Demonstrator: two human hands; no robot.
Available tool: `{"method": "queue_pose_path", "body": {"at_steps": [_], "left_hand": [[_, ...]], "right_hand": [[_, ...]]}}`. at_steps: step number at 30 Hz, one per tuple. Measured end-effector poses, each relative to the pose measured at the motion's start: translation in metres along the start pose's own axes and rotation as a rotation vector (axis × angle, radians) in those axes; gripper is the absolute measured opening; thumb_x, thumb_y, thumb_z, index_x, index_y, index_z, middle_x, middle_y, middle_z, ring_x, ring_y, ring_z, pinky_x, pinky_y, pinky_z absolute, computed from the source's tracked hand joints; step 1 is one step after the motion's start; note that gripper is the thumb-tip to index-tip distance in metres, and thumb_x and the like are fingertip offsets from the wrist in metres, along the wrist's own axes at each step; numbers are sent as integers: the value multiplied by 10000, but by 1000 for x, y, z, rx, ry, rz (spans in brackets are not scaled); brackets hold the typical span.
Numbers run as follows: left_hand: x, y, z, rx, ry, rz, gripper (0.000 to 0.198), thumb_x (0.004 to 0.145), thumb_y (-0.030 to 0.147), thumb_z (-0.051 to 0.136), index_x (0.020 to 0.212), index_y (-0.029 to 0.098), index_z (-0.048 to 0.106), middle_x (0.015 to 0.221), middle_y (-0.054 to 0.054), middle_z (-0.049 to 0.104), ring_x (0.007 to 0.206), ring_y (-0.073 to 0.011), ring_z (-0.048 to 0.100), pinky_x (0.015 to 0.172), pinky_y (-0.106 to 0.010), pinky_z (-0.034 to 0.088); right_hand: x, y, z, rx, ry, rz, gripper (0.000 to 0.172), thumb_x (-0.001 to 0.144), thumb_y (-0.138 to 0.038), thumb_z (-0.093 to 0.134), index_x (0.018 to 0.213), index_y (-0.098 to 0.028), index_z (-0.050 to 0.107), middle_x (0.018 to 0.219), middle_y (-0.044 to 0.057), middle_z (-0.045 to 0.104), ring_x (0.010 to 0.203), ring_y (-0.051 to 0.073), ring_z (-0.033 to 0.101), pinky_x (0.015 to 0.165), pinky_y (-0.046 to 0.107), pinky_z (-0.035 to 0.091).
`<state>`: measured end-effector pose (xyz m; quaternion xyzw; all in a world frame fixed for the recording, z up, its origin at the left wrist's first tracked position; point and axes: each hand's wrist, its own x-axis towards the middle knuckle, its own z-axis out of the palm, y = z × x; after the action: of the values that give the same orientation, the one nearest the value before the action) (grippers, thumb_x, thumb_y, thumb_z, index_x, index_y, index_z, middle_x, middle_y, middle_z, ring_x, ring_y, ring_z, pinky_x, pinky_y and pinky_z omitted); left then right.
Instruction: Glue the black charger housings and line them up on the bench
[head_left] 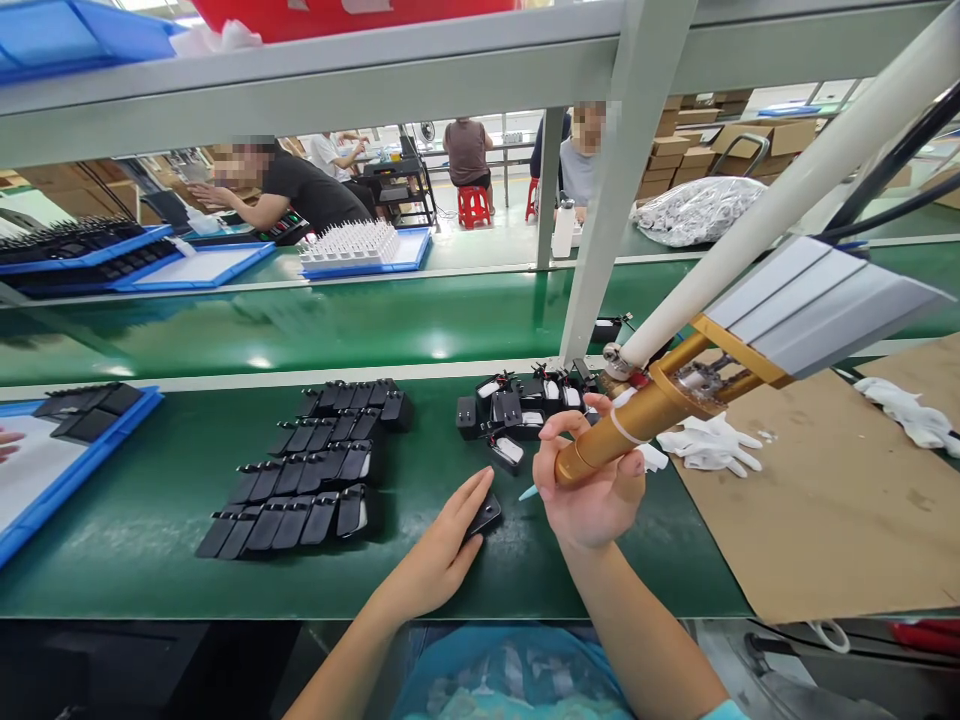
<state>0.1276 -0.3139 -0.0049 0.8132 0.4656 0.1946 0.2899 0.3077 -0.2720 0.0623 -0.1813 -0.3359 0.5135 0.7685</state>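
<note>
My left hand [442, 550] holds a small black plastic case [487, 514] against the green bench, with its fingers stretched along it and its thumb on the near side. Most of the case is hidden under the hand. My right hand [592, 495] is wrapped round a gold tube-shaped tool [619, 435] with a grey finned rear part. Its slim teal tip [529, 493] points down-left, just right of the case and apart from it. Beyond my hands lies a loose pile of black cases [506, 408] with white parts and wires. To the left stand several rows of black cases [300, 470].
A blue-rimmed tray [82, 485] with black pieces lies at the left; another person's fingers [9, 445] reach in there. White gloves [712, 443] rest on cardboard [847, 500] at the right. A metal post [622, 190] and white pipe [750, 230] stand before me. People work beyond.
</note>
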Motion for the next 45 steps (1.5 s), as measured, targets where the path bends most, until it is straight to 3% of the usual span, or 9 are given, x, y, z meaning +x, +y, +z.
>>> {"method": "queue_pose_path", "body": {"at_steps": [4, 7, 11, 14, 19, 24, 29, 36, 45], "left_hand": [[-1, -4, 4, -28, 9, -38, 715, 890, 161, 513, 1494, 312, 162, 1468, -81, 411, 1315, -232, 434, 1062, -405, 402], [-1, -8, 16, -16, 143, -79, 840, 836, 263, 626, 1497, 310, 110, 1476, -97, 393, 1226, -230, 520, 1010, -395, 449], [1, -13, 25, -63, 280, -118, 599, 861, 330, 582, 1419, 289, 367, 1257, -73, 608, 1064, -219, 612, 923, -370, 489], [4, -9, 19, -470, 334, -341, 535, 863, 447, 555, 1345, 224, 492, 1033, -72, 679, 894, -207, 646, 785, -319, 526], [7, 11, 4, -1380, 346, -606, 593, 891, 530, 451, 1371, 183, 465, 748, -38, 605, 543, -105, 543, 508, -222, 458], [7, 20, -1, -1583, 294, -610, 540, 881, 518, 466, 1328, 220, 519, 732, -24, 567, 507, -73, 490, 495, -197, 430], [0, 14, 4, -1154, 349, -516, 593, 877, 578, 421, 1329, 206, 508, 762, -36, 611, 571, -126, 548, 532, -248, 432], [-24, -19, 10, 458, 757, -223, 286, 822, 371, 620, 1074, 241, 655, 868, -50, 712, 937, -259, 600, 864, -406, 338], [-48, -60, -2, 873, 889, -288, 391, 814, 354, 641, 1183, 228, 608, 1039, -120, 645, 1060, -324, 537, 896, -451, 317]], "right_hand": [[0, 0, 0, 1, 0, -6, 372, 830, -577, 409, 1014, -270, 510, 779, -3, 654, 291, 74, 436, 307, 219, 256], [0, 0, 0, -8, 8, -2, 366, 823, -588, 412, 989, -275, 505, 780, -8, 655, 289, 73, 435, 304, 213, 258], [2, 0, 0, -42, 14, -7, 341, 822, -595, 409, 870, -266, 488, 776, -11, 665, 289, 70, 434, 295, 200, 255], [3, 0, -2, -58, 10, -20, 341, 835, -588, 383, 908, -275, 496, 755, -9, 675, 286, 75, 430, 298, 205, 263], [6, 1, -5, -65, 41, -25, 420, 846, -580, 363, 1107, -282, 502, 743, 0, 680, 287, 88, 434, 308, 225, 265], [7, 0, -5, -101, 69, -13, 446, 826, -603, 386, 1107, -282, 517, 739, 0, 678, 292, 90, 440, 321, 230, 277], [7, 0, -7, -92, 73, -16, 447, 810, -608, 406, 1085, -283, 542, 742, 4, 682, 293, 95, 448, 316, 227, 280], [7, 0, -9, -71, 77, -18, 459, 801, -597, 418, 1085, -264, 557, 735, 14, 680, 286, 107, 446, 322, 239, 288], [5, -1, -8, -68, 100, -1, 468, 797, -600, 427, 1089, -255, 551, 730, 20, 673, 287, 113, 450, 317, 245, 282]]}}
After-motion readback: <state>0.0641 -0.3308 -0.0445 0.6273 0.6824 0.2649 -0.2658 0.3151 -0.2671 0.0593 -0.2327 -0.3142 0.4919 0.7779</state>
